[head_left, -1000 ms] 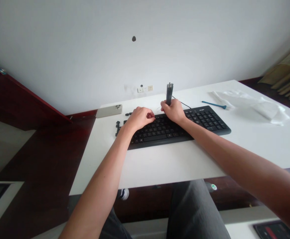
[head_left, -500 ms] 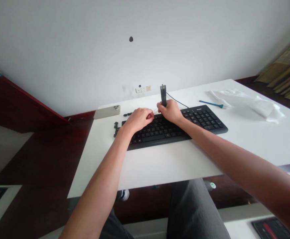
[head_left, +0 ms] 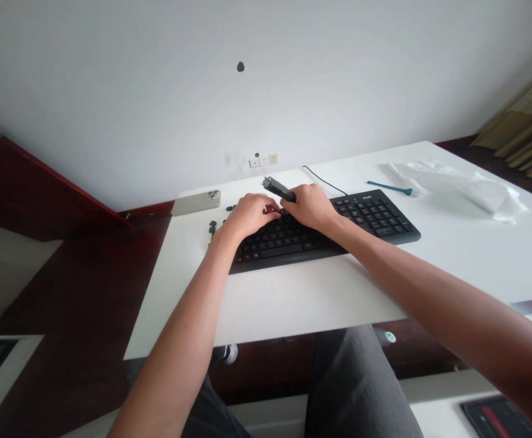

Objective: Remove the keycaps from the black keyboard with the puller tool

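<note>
Tool: the dark stick tool [head_left: 279, 189] lies on its side just above the keys, its long way running from the right hand out to the far left.
Right hand: the right hand [head_left: 309, 207] is closed around the tool's near end, so this hand is nearer.
Left hand: the left hand [head_left: 252, 216] is just beside the far end, its left fingers [head_left: 273, 210] curled down on the black keyboard [head_left: 288, 240]; I can't quite see if they hold anything.
Around: loose keys [head_left: 212, 227] sit past the left hand, and farther out lies a phone [head_left: 196, 202].

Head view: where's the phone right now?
The phone lies flat near the back-left corner of the white desk, beyond the left hand and behind the loose black keycaps.
</note>
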Motion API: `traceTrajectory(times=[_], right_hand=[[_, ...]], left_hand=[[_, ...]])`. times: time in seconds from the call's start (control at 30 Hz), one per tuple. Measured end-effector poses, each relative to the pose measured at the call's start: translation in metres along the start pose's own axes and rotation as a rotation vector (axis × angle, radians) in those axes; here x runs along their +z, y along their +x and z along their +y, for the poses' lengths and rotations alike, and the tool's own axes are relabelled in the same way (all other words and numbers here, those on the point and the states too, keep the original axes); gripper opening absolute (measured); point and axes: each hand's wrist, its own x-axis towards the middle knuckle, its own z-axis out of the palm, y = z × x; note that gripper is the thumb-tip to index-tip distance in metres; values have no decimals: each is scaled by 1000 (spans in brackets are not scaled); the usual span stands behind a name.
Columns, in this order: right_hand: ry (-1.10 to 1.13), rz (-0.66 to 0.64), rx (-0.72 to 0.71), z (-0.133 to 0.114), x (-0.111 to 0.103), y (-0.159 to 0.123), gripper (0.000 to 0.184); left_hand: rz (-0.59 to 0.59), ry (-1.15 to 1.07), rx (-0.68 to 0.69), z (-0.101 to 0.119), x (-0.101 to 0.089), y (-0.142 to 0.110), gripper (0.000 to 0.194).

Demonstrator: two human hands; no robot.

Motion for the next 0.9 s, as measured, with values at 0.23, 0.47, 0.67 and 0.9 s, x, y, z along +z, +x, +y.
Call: traceTrajectory(times=[0.23,0.47,0.67,0.9], right_hand=[[-141,-50,-113,-7,-2,-5,35],[68,-109,-77,2,0,0,33],[333,-337,-277,27,-8,13,37],[267,-198,-126,13,-4,8,33]], left_hand=[[5,14,-96,4,3,-4,13],[-25,51,-24,4,2,0,11],[-39,46,-47,4,2,0,11],[-20,31,-34,3,3,0,8]])
